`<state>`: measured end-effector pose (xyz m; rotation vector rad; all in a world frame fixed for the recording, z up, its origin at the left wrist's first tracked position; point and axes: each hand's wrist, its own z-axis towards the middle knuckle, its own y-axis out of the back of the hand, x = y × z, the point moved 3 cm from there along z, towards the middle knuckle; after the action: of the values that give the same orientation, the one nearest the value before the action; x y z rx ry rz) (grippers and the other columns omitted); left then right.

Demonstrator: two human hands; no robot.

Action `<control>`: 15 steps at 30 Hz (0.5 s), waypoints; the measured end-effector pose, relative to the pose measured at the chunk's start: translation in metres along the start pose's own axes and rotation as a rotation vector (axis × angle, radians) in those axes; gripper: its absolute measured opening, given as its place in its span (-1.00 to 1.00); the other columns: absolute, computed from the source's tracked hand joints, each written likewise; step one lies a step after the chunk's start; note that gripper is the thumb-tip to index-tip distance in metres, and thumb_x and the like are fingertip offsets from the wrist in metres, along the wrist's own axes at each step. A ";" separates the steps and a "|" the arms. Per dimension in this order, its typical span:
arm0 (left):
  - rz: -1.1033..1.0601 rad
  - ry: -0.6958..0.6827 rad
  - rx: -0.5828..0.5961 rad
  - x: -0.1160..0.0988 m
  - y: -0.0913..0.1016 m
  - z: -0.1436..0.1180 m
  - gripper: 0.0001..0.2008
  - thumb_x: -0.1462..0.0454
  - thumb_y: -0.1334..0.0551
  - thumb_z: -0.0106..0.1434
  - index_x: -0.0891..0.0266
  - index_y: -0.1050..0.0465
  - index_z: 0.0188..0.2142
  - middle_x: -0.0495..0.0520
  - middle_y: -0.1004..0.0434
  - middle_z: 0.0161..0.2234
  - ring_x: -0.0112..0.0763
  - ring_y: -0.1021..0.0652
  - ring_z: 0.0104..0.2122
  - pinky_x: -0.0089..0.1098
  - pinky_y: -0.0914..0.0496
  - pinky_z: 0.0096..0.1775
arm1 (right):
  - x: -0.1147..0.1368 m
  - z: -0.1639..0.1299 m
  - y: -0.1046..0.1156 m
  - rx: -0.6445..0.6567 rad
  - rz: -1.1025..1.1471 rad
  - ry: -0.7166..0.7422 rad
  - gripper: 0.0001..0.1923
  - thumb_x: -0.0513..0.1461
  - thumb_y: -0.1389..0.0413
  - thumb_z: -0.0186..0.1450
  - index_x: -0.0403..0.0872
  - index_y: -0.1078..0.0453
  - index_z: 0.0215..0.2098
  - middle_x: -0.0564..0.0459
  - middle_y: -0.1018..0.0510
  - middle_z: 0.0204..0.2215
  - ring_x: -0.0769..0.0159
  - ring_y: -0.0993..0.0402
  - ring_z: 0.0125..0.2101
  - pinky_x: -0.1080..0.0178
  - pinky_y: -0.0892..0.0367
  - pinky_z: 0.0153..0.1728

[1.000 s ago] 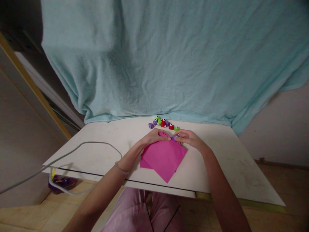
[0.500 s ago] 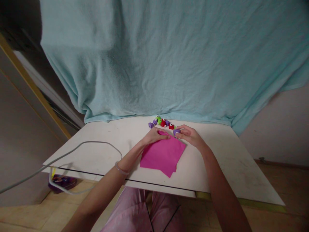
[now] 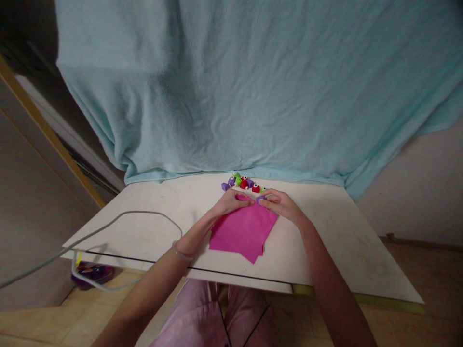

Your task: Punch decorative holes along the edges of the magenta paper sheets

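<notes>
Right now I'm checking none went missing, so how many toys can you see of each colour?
Purple toys: 4, counting the one in the right hand
Red toys: 2
Green toys: 2, one partly hidden
Total: 8 visible

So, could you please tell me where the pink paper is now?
In the head view, the pink paper is on the white table, just below the centre, with the left hand at its far edge and the small toys beyond.

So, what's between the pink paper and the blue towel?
The head view shows small red, green and purple toys on the table. By the paper are the left hand and the right hand, holding a purple piece.
</notes>
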<state>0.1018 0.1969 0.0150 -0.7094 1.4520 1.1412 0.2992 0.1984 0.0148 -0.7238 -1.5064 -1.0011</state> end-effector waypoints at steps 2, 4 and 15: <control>0.019 0.006 0.000 0.000 0.000 0.000 -0.63 0.05 -0.35 0.02 0.35 -0.58 -0.37 0.05 -0.56 -0.46 -0.48 -0.43 -0.50 -0.49 -0.26 -0.47 | 0.001 -0.001 -0.001 -0.010 0.008 0.010 -0.54 0.04 -0.27 0.10 -0.07 -0.38 -0.17 0.02 -0.58 -0.41 0.22 -0.51 -0.39 0.28 -0.32 -0.41; 0.030 0.014 0.005 -0.001 0.001 0.000 -0.63 0.05 -0.36 0.01 0.36 -0.58 -0.37 0.05 -0.55 -0.47 -0.48 -0.42 -0.51 -0.49 -0.25 -0.48 | 0.004 -0.001 0.000 -0.030 0.015 0.027 -0.55 0.03 -0.27 0.10 -0.07 -0.39 -0.17 0.03 -0.58 -0.42 0.23 -0.51 -0.38 0.26 -0.33 -0.38; 0.000 0.012 0.046 0.001 0.000 0.000 -0.62 0.04 -0.35 0.02 0.36 -0.58 -0.35 0.04 -0.54 -0.47 -0.52 -0.40 -0.53 -0.51 -0.23 -0.50 | 0.003 -0.001 0.001 -0.001 0.026 0.012 -0.58 0.01 -0.27 0.11 -0.09 -0.40 -0.20 0.03 -0.57 -0.45 0.23 -0.51 -0.39 0.26 -0.33 -0.39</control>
<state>0.1018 0.1968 0.0138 -0.6854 1.4838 1.1017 0.3003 0.1976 0.0181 -0.7358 -1.4828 -0.9851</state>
